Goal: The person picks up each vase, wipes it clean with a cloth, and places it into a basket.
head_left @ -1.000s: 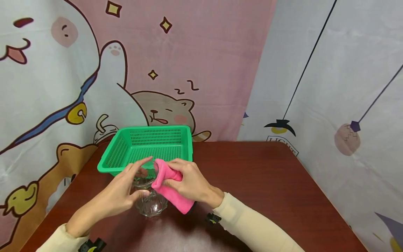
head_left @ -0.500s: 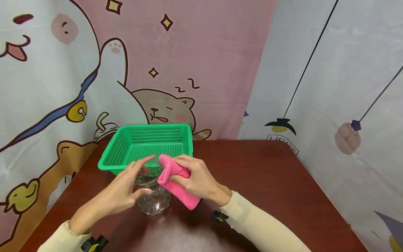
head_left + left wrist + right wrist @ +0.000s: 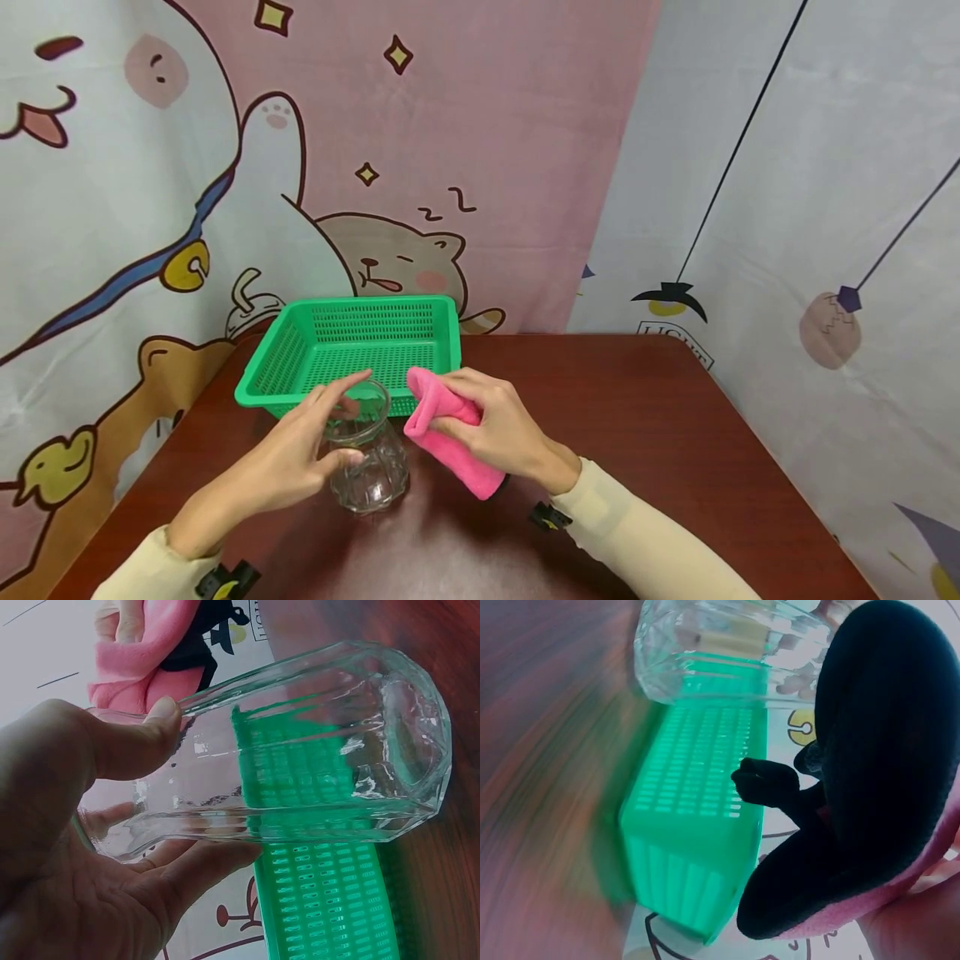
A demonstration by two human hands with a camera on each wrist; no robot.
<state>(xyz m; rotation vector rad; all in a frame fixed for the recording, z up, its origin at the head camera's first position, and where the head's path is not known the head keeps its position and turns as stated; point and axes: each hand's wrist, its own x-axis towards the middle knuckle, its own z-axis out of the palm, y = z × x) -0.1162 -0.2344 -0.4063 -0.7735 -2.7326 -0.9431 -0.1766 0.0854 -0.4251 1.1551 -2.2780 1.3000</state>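
A clear glass jar (image 3: pixel 371 471) with a wide mouth and faceted body stands roughly upright in front of me. My left hand (image 3: pixel 288 454) holds it round the neck, thumb on the near side and fingers on the far side, as the left wrist view shows. To the jar's right, my right hand (image 3: pixel 495 425) pinches a folded pink cloth (image 3: pixel 457 454), apart from the glass. The cloth's underside (image 3: pixel 889 750) is black, with a small knotted black strip (image 3: pixel 769 782) hanging from it. Whether the jar's base touches the table cannot be told.
Behind the jar, a green plastic basket (image 3: pixel 258 367) with slotted walls stands near the back of the dark red-brown table (image 3: pixel 637 450). A cartoon-printed curtain (image 3: pixel 517 167) hangs behind the table and along its sides.
My right hand and the pink cloth have moved right, away from the jar's mouth. The jar has shifted slightly right, while my left hand keeps its hold.
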